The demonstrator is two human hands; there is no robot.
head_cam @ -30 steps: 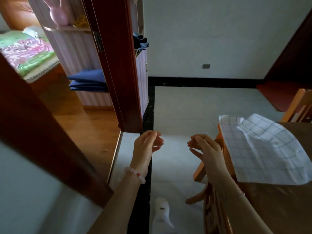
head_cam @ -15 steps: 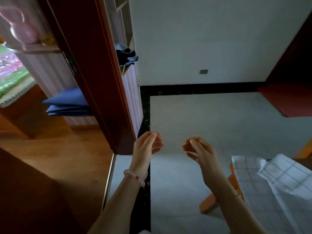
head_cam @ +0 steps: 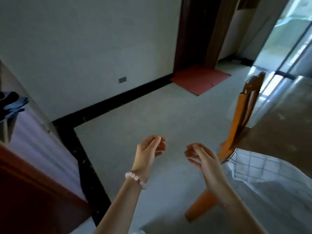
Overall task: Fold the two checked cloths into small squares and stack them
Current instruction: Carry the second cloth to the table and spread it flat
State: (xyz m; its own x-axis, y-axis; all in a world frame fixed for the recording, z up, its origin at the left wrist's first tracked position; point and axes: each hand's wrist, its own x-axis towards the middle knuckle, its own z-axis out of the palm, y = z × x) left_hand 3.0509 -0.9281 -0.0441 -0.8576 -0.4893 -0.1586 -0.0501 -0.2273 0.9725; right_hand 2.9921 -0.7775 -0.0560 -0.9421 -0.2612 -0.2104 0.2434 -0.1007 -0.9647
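Held the left hand (head_cam: 150, 149) and right hand (head_cam: 200, 156) loosely curled and empty over the floor, left of the checked cloth (head_cam: 263, 168) overhanging the surface (head_cam: 278, 125); risked dragging it off.

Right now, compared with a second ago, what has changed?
The view has swung right: the shelves and blue bedding have left the picture, and the red mat and a doorway have come in. The checked cloth now sits at the right edge, on the table. Left hand and right hand stay raised, empty, half curled.
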